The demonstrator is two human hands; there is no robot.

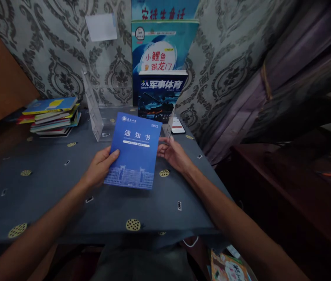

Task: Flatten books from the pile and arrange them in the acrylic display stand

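A blue booklet (pixel 133 160) marked 2022, with white Chinese lettering and a pale building printed along its bottom, is held tilted above the table. My left hand (pixel 101 166) grips its left edge, thumb on the front cover and the other fingers hidden behind. My right hand (pixel 174 154) is open at the booklet's right edge, its fingers apart; I cannot tell whether the fingertips touch it. Behind the booklet stands a clear acrylic rack (pixel 93 113), with a dark military-themed book (pixel 161 95) and a teal children's book (pixel 165 37) upright in its right part.
A stack of several books (pixel 54 117) lies at the table's back left. A lit phone (pixel 178 125) rests right of the rack. The table wears a grey-blue cloth (pixel 101 218) with pineapple prints. A dark red cabinet (pixel 285 187) stands at right; below lies an orange book (pixel 228 267).
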